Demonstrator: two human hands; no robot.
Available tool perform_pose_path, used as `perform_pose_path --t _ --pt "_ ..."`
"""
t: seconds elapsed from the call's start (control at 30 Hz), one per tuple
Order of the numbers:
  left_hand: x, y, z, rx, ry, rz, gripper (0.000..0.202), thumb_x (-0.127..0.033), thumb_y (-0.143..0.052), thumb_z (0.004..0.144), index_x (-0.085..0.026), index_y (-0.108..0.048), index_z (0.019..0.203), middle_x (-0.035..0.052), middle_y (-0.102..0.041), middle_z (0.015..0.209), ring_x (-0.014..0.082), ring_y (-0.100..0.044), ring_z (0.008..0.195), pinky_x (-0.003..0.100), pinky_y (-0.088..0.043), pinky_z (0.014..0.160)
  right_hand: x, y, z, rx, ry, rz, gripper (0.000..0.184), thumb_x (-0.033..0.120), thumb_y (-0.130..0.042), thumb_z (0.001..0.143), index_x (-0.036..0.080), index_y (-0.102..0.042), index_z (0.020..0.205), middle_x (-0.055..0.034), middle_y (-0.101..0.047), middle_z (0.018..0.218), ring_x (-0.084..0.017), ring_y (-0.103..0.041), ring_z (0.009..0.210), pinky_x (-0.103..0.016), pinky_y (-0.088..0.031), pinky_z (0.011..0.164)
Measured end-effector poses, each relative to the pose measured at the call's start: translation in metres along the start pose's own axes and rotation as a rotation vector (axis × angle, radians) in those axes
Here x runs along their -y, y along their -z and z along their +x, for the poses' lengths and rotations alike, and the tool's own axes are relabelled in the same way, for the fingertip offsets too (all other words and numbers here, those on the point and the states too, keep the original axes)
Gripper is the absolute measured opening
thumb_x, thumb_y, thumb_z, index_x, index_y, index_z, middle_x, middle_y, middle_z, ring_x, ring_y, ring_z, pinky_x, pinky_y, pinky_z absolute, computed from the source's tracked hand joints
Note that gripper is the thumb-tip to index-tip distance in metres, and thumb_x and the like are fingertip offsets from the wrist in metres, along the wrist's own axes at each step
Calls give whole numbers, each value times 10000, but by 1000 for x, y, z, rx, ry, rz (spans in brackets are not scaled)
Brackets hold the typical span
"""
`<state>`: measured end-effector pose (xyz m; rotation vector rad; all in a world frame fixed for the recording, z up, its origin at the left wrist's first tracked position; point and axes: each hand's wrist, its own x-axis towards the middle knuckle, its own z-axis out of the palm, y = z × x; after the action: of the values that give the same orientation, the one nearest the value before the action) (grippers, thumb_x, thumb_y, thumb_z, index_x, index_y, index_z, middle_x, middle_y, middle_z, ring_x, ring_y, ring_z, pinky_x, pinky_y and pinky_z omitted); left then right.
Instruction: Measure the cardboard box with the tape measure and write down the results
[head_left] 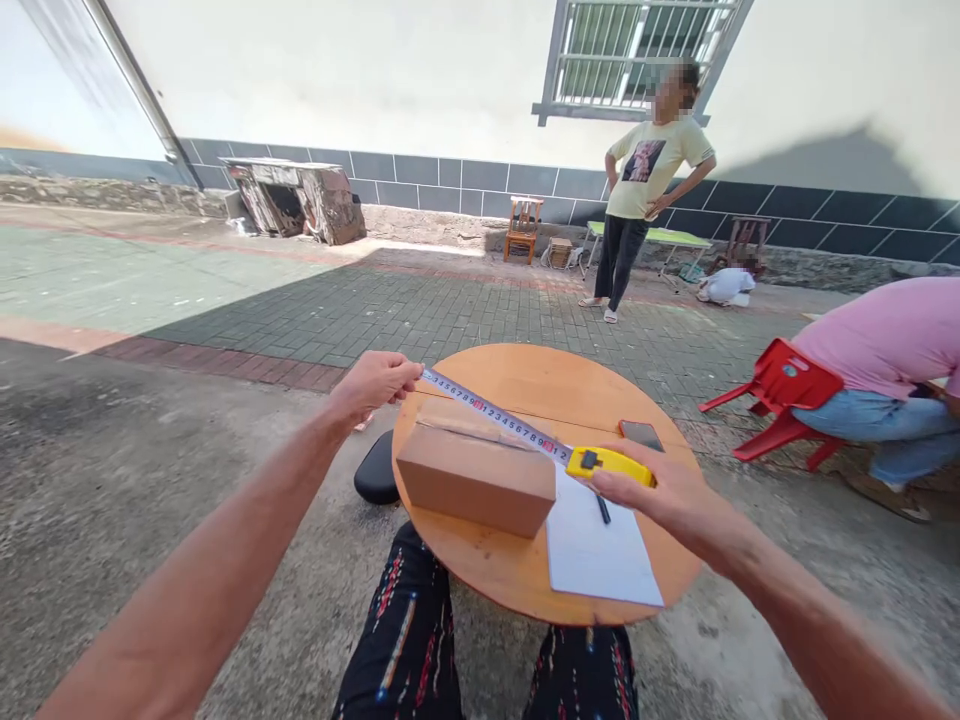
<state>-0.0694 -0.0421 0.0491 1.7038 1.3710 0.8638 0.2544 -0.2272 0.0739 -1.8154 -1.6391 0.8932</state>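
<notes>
A brown cardboard box (474,472) lies on a small round wooden table (540,385) in front of my knees. My left hand (375,383) pinches the free end of a measuring tape blade (495,413) at the box's far left corner. My right hand (660,492) grips the yellow tape measure case (609,463) at the box's right end. The blade stretches diagonally across the top of the box. A white sheet of paper (600,550) with a dark pen (603,509) on it lies under my right hand.
A phone (640,435) rests on the table's right side. A black stool (376,470) stands left of the table. A person in a pink shirt sits on a red chair (780,395) at right. Another person (645,190) stands at the back near a wooden chair (523,228).
</notes>
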Motion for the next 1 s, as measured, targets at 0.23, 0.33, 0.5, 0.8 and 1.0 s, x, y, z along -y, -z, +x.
perform_pose_path --t 0.23,0.33,0.5,0.8,1.0 --pt "-30 -48 14 275 -260 49 251 -409 -636 701 -165 -615 646 -43 -479 584 105 -406 575 226 -295 547 -4 -93 -71 325 -331 864 831 695 -678 673 234 -453 1327 -23 -609 823 -218 -666 765 -197 -388 448" --pt "-27 -71 21 372 -310 82 264 -417 -639 695 -165 -619 616 -55 -424 537 102 -354 539 233 -252 515 7 -122 -71 458 -276 1141 949 629 -757 628 250 -332 1387 -20 -613 895 -199 -697 697 -263 -515 561" --pt "-8 -84 30 412 -328 122 284 -423 -580 726 -166 -634 618 -44 -461 534 111 -373 533 230 -267 507 18 -138 -57 559 -250 1245 748 570 -697 754 243 -364 1339 -30 -640 895 -198 -713 739 -257 -563 565" --pt "5 -89 34 349 -343 118 237 -359 -572 717 -172 -606 575 -21 -520 580 133 -440 583 235 -312 535 4 -148 -44 613 -296 1347 683 593 -656 789 234 -415 1317 -103 -669 1064 -214 -727 759 -202 -511 477" --pt "5 -92 32 359 -353 133 258 -321 -534 715 -174 -515 504 -37 -418 523 116 -365 535 256 -258 523 2 -163 -39 645 -278 1371 780 608 -685 753 229 -377 1360 -126 -677 1056 -246 -727 796 -184 -448 469"
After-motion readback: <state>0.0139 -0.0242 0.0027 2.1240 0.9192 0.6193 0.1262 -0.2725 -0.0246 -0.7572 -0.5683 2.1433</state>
